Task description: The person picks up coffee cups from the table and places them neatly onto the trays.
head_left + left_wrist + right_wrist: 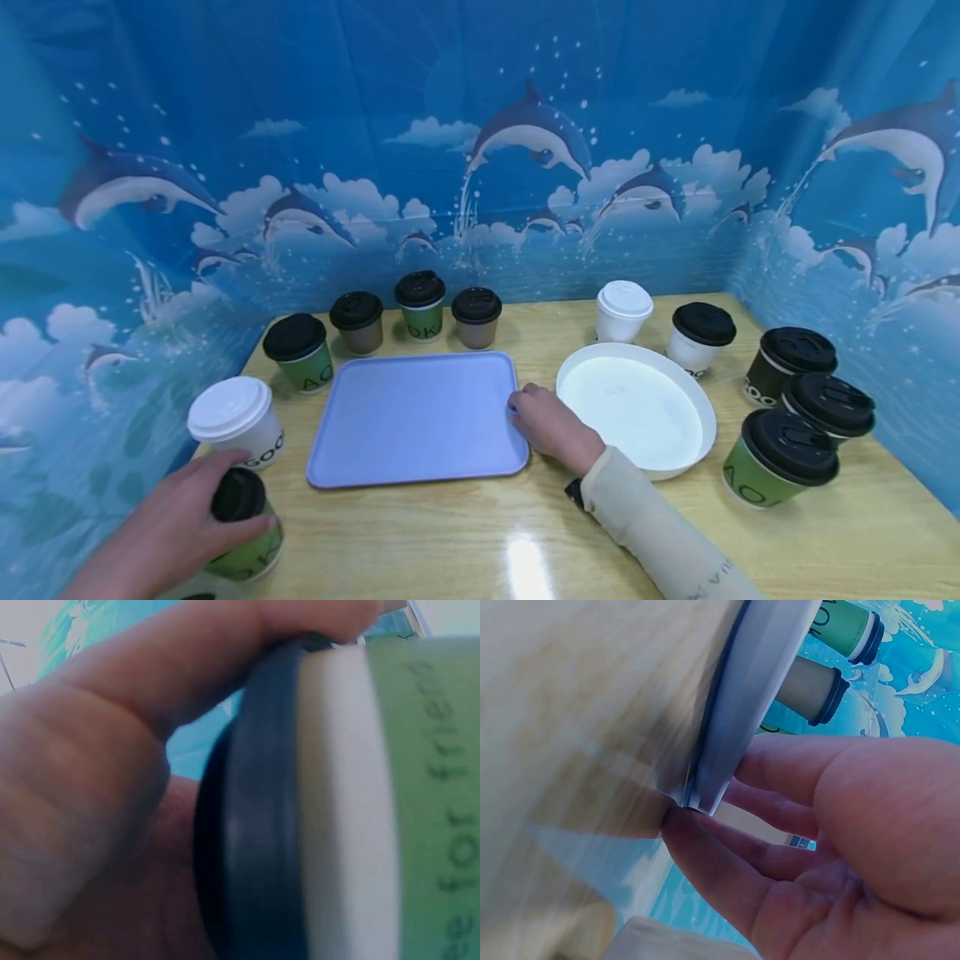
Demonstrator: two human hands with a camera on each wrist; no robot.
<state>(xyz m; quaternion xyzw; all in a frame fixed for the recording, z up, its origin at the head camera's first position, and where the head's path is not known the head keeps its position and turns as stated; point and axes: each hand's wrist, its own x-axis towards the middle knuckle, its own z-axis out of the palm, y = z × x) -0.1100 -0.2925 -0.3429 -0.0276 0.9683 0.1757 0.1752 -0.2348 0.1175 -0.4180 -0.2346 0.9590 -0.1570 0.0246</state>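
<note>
At the lower left, my left hand point(168, 521) holds a green paper coffee cup point(251, 550) with a black lid. In the left wrist view, fingers reach round the black lid point(262, 810), above the cup's white band and green sleeve point(439, 795). The right edge of a lavender rectangular tray point(420, 421) is pinched between the thumb and fingers of my right hand point(551, 425). From the right wrist camera, the tray's rim point(742, 712) sits between those fingertips.
A round white tray point(637, 408) lies just right of my right hand. A white-lidded cup point(232, 417) stands beyond my left hand. Several lidded cups line the back, including a green one point(300, 354); others stand at the right, including another green cup point(780, 458). A dolphin-print curtain surrounds the table.
</note>
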